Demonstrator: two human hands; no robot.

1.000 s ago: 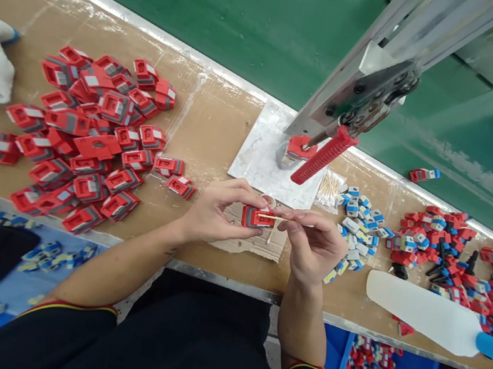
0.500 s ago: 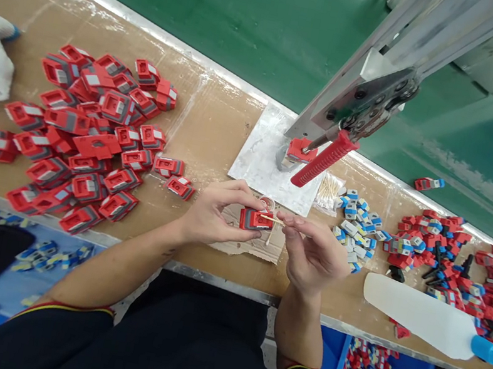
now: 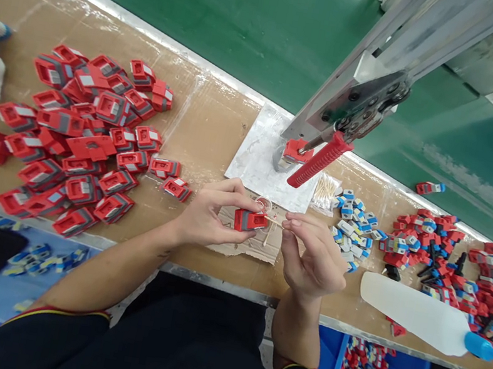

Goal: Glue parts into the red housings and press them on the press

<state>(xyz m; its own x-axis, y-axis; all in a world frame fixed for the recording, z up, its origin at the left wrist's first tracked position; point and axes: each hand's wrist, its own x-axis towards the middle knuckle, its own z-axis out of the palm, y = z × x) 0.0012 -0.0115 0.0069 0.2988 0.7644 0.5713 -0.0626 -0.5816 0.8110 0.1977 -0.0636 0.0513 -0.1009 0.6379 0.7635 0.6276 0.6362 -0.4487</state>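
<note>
My left hand pinches a red and grey plastic toy part between thumb and fingers, above a piece of cardboard. In my right hand is a thin cotton swab, gripped by thumb and fingertips. The swab's far tip reaches the right end of the red part; whether it touches is too small to tell. Just behind the part lies a small clear round dish, partly hidden. Another swab rests on the cardboard.
A lever press with a red handle stands on a metal plate, a red part under it. Left is a heap of red parts; right are bagged swabs, blue-white parts, mixed red parts and a white bottle.
The red part has tilted and shifted slightly left in my left hand. My right hand stays close, with the swab angled more downward to the right. The whole view has shifted a little.
</note>
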